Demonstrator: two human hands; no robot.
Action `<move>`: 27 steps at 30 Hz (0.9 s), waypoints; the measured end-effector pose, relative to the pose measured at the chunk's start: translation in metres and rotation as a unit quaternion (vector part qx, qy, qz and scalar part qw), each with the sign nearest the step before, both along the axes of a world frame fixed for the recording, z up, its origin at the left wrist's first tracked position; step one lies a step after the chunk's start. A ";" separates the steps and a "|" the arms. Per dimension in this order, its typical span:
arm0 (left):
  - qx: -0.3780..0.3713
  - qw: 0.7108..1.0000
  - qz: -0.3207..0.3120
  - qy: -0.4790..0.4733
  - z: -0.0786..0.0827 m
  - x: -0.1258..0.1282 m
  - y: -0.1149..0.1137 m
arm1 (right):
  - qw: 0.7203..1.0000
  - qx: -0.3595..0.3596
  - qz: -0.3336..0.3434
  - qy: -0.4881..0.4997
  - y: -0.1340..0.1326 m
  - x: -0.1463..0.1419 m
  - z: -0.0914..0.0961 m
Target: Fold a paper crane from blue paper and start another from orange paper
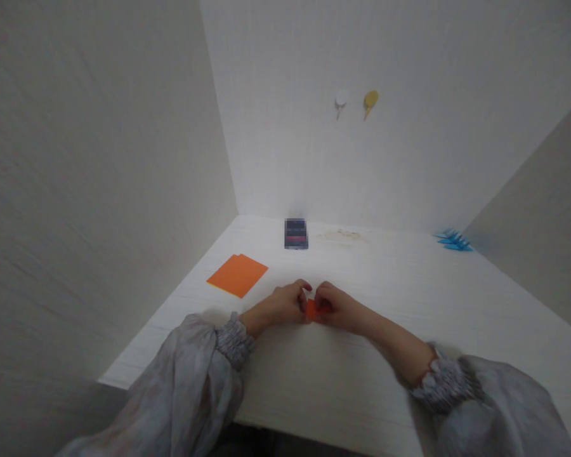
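Note:
A small piece of orange paper, seemingly folded, is pinched between my two hands low over the white table. My left hand has its fingers curled at the paper's left edge. From the other side, my right hand grips the paper with bent fingers and covers much of it. How the folds run is hidden by the fingers. To the left of my left hand lies a small stack of square orange paper sheets, slightly fanned at the top corner.
A dark, blurred-out rectangular object sits near the back wall. Several blue folded paper pieces lie at the back right corner. A white hook and a yellow hook are on the back wall. Pale walls close in the white table left and right.

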State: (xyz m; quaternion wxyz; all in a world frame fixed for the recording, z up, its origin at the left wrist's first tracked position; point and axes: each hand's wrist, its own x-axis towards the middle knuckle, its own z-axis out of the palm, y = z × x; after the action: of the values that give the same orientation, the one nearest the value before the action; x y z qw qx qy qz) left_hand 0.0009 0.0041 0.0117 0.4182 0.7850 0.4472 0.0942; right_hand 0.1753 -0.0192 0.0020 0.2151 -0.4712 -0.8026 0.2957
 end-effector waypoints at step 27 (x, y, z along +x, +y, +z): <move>0.159 0.984 -0.033 -0.073 -0.006 -0.005 -0.002 | 0.988 -0.029 -0.106 -0.106 -0.007 0.003 0.017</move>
State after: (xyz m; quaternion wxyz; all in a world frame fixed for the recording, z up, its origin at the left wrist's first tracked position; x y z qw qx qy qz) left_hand -0.0042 0.0019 0.0061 0.3221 0.8470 0.3689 0.2070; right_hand 0.1786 -0.0265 0.0188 0.1446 -0.5882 -0.7578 0.2427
